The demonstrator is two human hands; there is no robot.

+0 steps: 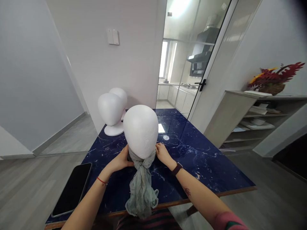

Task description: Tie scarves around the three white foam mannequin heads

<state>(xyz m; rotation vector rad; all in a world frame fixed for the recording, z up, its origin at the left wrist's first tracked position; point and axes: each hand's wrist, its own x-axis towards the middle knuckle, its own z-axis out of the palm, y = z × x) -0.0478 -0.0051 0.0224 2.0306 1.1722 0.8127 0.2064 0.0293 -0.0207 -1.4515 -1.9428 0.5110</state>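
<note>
A white foam mannequin head (140,127) stands upright near the front of the table. A grey-green scarf (143,185) is wrapped around its neck and knotted in front, with the loose ends hanging over the table edge. My left hand (120,160) holds the scarf at the left of the neck, the thumb in front and the other fingers partly hidden behind the wrap. On the opposite side, my right hand (164,154) has its fingers closed on the scarf's edge, their tips partly out of sight.
Two more white mannequin heads (110,108) stand at the table's back left. A black phone (73,188) lies at the left front corner of the dark blue marbled table (192,159). To the right are a glass door (184,51) and a shelf (242,108) bearing a plant basket.
</note>
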